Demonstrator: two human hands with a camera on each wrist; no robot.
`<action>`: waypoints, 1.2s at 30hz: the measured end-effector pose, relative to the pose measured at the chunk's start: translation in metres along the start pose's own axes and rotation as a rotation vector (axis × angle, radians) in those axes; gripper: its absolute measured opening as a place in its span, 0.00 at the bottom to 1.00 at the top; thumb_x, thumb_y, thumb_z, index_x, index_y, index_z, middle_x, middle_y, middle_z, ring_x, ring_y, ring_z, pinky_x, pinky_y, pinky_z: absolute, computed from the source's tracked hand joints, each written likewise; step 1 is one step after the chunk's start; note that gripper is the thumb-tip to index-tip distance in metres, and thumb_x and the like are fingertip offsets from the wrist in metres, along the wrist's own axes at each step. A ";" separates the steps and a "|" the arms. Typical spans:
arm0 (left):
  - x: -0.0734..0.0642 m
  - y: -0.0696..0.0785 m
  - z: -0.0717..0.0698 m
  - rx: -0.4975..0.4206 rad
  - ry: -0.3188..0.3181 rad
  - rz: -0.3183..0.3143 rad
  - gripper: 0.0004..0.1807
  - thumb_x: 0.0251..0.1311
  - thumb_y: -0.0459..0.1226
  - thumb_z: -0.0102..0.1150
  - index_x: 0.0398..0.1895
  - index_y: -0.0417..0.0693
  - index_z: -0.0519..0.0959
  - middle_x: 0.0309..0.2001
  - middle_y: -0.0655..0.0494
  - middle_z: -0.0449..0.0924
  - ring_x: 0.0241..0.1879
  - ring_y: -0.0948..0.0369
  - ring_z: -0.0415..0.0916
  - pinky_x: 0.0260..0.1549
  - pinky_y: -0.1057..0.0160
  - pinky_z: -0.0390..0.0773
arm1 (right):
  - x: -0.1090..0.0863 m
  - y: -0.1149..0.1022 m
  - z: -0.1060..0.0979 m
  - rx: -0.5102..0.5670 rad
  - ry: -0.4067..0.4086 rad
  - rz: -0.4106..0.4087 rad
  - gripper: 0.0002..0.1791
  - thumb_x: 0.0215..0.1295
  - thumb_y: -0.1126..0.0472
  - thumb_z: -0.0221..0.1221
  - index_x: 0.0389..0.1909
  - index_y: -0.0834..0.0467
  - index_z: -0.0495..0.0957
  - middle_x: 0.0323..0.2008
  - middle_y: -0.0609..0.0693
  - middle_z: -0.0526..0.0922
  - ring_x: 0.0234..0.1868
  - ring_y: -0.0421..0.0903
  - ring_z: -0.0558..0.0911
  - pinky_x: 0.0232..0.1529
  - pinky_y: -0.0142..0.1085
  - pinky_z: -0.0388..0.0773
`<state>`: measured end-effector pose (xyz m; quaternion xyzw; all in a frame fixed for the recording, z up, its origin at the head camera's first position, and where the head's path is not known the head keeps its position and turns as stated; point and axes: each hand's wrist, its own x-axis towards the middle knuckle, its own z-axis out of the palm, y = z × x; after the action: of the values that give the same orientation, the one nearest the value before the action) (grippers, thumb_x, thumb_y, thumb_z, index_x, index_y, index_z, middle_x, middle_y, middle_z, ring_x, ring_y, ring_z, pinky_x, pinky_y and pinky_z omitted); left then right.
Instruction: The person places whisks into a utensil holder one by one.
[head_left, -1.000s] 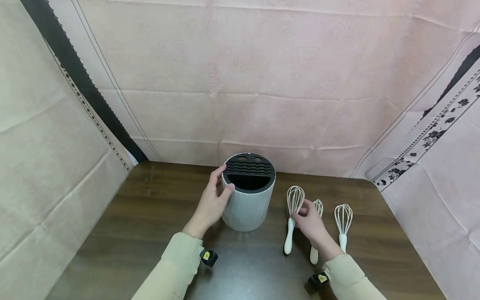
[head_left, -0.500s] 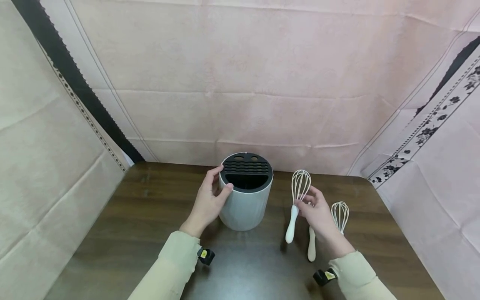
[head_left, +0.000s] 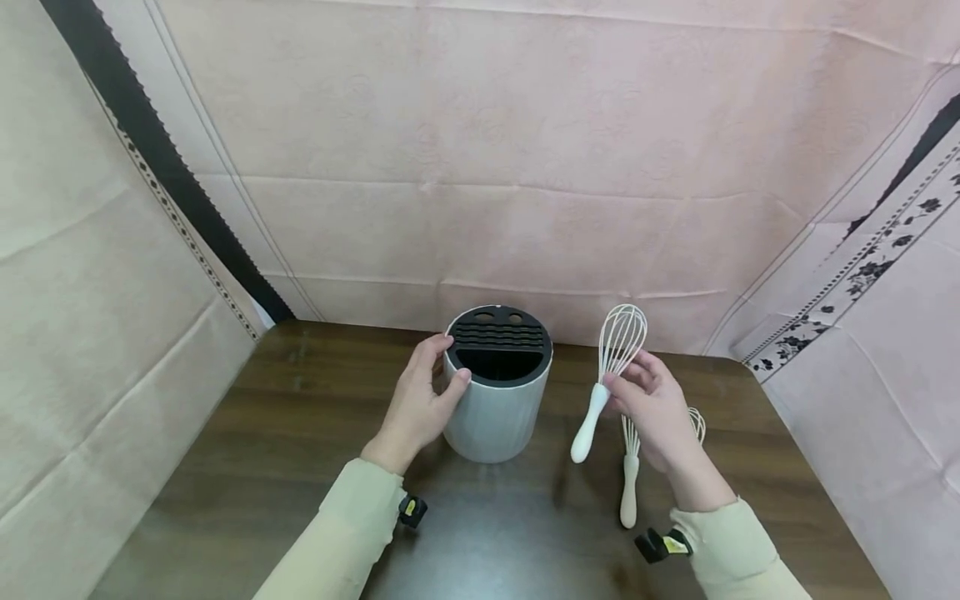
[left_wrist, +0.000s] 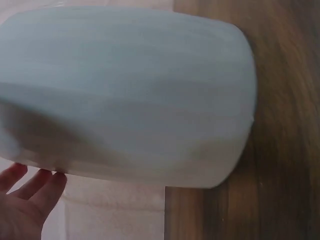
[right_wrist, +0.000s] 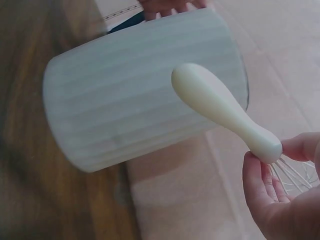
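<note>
A pale ribbed utensil holder (head_left: 493, 421) with a black slotted lid stands upright on the table. My left hand (head_left: 416, 404) grips its left side near the top, thumb and fingers spread round the rim; in the left wrist view its fingertips (left_wrist: 56, 182) touch the wall. To the right, my right hand (head_left: 660, 408) pinches a white whisk (head_left: 591, 423) where the wires meet the handle. The whisk is raised off the table, wires up and handle slanting down to the left. In the right wrist view its handle (right_wrist: 215, 102) overlaps the holder.
A second whisk (head_left: 629, 492) lies on the brown table (head_left: 315, 500) below my right hand. Another whisk (head_left: 697, 423) shows only part of its wires behind that hand. Pale cloth (head_left: 480, 233) hangs at the back and both sides.
My right hand has lifted the whisk off the table, moving up and slightly right with it, and the whisk's wires lean further right. The left hand and the holder stay in place.
</note>
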<state>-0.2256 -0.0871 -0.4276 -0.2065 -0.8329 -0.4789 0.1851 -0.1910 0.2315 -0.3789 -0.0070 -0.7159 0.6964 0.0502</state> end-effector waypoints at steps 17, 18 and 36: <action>0.001 0.006 -0.002 0.052 -0.046 -0.105 0.33 0.65 0.62 0.47 0.68 0.60 0.62 0.69 0.59 0.59 0.61 0.57 0.68 0.58 0.53 0.71 | -0.008 -0.045 0.016 0.260 -0.051 -0.113 0.34 0.65 0.65 0.61 0.68 0.65 0.56 0.53 0.59 0.69 0.48 0.46 0.78 0.49 0.38 0.80; 0.000 0.007 -0.002 0.039 -0.044 -0.111 0.33 0.64 0.61 0.48 0.68 0.60 0.62 0.69 0.59 0.59 0.61 0.57 0.68 0.59 0.53 0.71 | -0.008 -0.046 0.018 0.271 -0.047 -0.121 0.33 0.65 0.65 0.61 0.67 0.65 0.58 0.53 0.59 0.69 0.48 0.46 0.78 0.49 0.37 0.79; -0.001 0.008 -0.003 0.063 -0.051 -0.074 0.31 0.67 0.59 0.46 0.67 0.54 0.64 0.66 0.56 0.61 0.60 0.58 0.68 0.58 0.58 0.72 | -0.003 -0.046 0.060 0.492 0.134 -0.280 0.29 0.63 0.72 0.59 0.61 0.61 0.57 0.52 0.60 0.70 0.50 0.51 0.78 0.51 0.43 0.78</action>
<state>-0.2201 -0.0860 -0.4208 -0.1817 -0.8591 -0.4536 0.1523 -0.1901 0.1696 -0.3344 0.0583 -0.5144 0.8334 0.1935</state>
